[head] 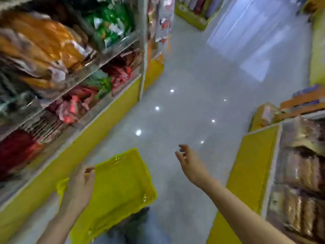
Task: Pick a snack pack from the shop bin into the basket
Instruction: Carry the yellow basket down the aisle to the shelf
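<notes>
A yellow plastic basket (121, 182) hangs low in front of me, tilted, and nothing shows inside it. My left hand (80, 187) grips its near left rim with curled fingers. My right hand (189, 161) hovers over the aisle floor to the right of the basket, fingers loosely curled and holding nothing. Clear bins on the left hold snack packs: orange packs (44, 43), green packs (109, 20) and red packs (73, 106). More brown snack packs (302, 173) fill bins at the right. The picture is blurred.
A grey shiny aisle floor (193, 103) runs ahead between yellow-based shelf units (98, 131) on the left and another yellow-based unit (251, 169) on the right. Further shelves (195, 9) stand at the far end. My dark shoe (139, 217) shows below the basket.
</notes>
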Motion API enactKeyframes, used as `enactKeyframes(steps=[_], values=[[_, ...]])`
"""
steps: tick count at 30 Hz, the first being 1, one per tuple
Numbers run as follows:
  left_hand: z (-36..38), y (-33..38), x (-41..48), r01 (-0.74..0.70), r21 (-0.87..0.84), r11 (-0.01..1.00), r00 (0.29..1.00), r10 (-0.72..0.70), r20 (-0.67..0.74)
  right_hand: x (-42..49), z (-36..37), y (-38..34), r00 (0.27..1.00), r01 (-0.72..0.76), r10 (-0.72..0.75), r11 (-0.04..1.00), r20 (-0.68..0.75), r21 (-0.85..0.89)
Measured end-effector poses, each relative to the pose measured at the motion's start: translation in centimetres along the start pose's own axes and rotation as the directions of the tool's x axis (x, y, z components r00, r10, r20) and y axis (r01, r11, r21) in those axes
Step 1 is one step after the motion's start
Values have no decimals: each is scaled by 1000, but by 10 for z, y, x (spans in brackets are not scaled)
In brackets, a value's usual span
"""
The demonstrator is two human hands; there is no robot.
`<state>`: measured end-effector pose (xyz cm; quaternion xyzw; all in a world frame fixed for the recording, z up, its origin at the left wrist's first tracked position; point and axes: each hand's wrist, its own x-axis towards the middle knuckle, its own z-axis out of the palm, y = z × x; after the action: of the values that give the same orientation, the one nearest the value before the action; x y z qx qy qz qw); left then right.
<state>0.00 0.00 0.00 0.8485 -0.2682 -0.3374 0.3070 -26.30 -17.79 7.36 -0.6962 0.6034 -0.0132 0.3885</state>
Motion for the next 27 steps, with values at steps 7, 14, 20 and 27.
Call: enactKeyframes(steps=[7, 14, 20, 27], values=[[47, -195, 13, 435, 241, 867, 898, -437, -49, 78, 180, 71, 929, 3, 126, 938, 348, -348], [86, -335, 49, 647, 160, 745, 760, -614, -213, 143, 315, 144, 923, -135, 266, 900, 277, -413], [106, -373, 58, 714, -70, 696, 683, -715, -150, 163, 352, 172, 894, -397, 427, 895, 137, -203], [71, -350, 16, 693, -137, 708, 681, -705, -199, 140, 320, 134, 889, -425, 429, 903, 161, -64]])
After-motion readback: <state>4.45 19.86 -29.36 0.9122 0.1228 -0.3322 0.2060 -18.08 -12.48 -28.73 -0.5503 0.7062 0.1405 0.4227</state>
